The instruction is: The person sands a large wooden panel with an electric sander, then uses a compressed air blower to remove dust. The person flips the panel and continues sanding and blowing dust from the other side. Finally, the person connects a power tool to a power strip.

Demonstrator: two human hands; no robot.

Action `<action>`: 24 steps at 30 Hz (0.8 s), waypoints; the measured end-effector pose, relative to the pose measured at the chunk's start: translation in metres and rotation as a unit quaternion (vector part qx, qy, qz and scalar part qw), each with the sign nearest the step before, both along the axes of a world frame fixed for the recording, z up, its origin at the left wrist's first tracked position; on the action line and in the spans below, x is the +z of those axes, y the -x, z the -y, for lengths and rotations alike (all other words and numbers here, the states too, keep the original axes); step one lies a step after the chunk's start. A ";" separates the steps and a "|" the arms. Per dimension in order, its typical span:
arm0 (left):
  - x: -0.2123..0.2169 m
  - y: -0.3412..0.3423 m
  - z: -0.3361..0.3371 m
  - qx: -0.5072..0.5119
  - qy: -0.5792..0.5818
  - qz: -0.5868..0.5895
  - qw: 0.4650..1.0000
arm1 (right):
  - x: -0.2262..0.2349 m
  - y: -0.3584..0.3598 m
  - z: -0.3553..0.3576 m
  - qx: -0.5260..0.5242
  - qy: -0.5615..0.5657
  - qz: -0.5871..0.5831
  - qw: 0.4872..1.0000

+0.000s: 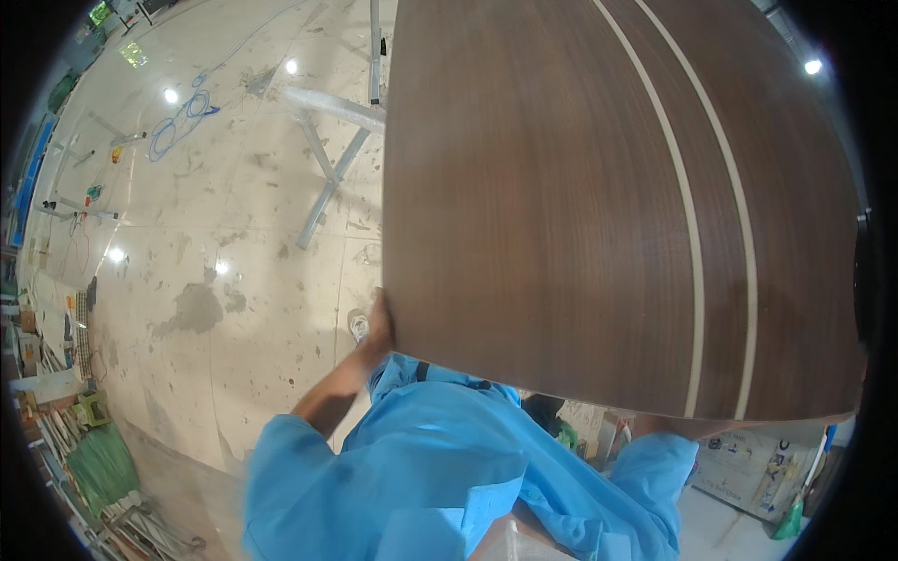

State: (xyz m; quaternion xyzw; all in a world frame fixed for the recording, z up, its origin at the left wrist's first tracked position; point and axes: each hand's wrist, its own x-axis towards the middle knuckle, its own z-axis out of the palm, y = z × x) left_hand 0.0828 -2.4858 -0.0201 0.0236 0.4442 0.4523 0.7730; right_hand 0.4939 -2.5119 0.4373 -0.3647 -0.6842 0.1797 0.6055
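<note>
This looks like a workshop or a fit-out site inside a large hall. The floor is pale polished stone, stained with grey patches and dust. A blue cable lies coiled on it, and metal frames stand near. Stacked boards and scraps line the left wall. A big wood-veneer panel with two light strips fills the view.

panel: dark brown wood veneer, fine straight grain, smooth satin sheen
inlay strips: pale, smooth
floor: polished stone-like tiles, glossy, stained
shirt: light blue matt cloth
frame: grey metal
</note>
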 end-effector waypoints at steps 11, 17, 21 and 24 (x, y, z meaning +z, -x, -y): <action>-0.003 -0.084 -0.014 0.011 -0.019 0.066 0.998 | 0.010 0.064 -0.011 -0.013 -0.007 0.089 0.996; -0.008 -0.070 -0.014 -0.055 0.031 -0.158 0.986 | 0.018 0.089 -0.005 -0.029 -0.023 0.090 0.995; -0.018 -0.054 -0.016 -0.070 0.009 -0.109 0.992 | 0.027 0.106 0.004 -0.044 -0.030 0.092 0.994; -0.040 -0.032 -0.019 -0.087 0.044 -0.074 0.992 | 0.033 0.119 0.012 -0.058 -0.036 0.092 0.993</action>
